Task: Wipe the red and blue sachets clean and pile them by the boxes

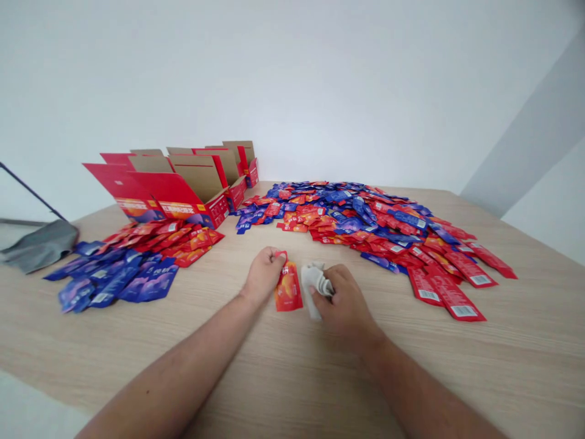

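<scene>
Near the middle of the table, my left hand (pixel 265 272) pinches the top end of a red and orange sachet (pixel 289 289), whose front with white print faces up. Just right of it, my right hand (pixel 340 299) is closed around a bunched light grey cloth (pixel 314 286). Part of the cloth hangs down beside the sachet's right edge; whether they touch I cannot tell. Beyond my hands spreads a large heap of red and blue sachets (pixel 361 216), running from the centre back to the right.
Open red cardboard boxes (pixel 178 195) stand in a row at the back left. In front of them lie red sachets (pixel 183 241) and blue sachets (pixel 123 277). A grey cloth (pixel 41 244) is at the far left, by a thin dark rod (pixel 31 190). A pale wall closes off the back.
</scene>
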### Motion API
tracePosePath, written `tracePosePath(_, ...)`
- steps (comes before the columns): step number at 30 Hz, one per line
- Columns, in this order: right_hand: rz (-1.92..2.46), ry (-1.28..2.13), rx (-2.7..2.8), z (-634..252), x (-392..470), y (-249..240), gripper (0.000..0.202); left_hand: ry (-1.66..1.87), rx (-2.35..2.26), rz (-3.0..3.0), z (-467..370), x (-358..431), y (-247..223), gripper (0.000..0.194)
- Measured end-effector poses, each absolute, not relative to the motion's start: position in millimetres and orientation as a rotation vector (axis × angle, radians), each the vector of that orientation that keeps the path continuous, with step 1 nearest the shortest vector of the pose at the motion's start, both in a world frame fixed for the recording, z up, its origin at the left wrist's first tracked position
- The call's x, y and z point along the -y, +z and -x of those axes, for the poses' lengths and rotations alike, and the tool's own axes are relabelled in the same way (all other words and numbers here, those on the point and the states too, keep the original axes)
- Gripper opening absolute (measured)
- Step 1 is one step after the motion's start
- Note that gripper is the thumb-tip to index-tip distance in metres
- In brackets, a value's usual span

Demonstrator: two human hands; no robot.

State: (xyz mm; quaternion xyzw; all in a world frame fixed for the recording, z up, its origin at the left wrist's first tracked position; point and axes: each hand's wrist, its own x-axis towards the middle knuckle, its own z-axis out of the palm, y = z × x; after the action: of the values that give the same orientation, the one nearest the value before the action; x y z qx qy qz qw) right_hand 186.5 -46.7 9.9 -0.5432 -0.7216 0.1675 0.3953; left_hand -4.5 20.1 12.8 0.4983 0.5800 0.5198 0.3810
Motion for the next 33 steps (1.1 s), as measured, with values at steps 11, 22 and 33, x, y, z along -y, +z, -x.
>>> tracePosePath(11, 1.211, 0.57, 1.822, -166.5, 57.6, -8.0, 0.013, 1.182, -0.879, -0.844, -25.3, 18.8, 3.3, 0.046)
tracePosePath(22, 1.38, 0.56, 1.639, -179.7, 49.3, -1.7, 0.015, 0.836, -0.648, -0.411, -23.5, 30.1, -6.4, 0.038)
tracePosePath(33, 1.445, 0.423, 1.582, -183.4, 44.5, -9.9, 0.015, 0.799, -0.706, -0.339, -38.1, 45.4, 2.9, 0.036)
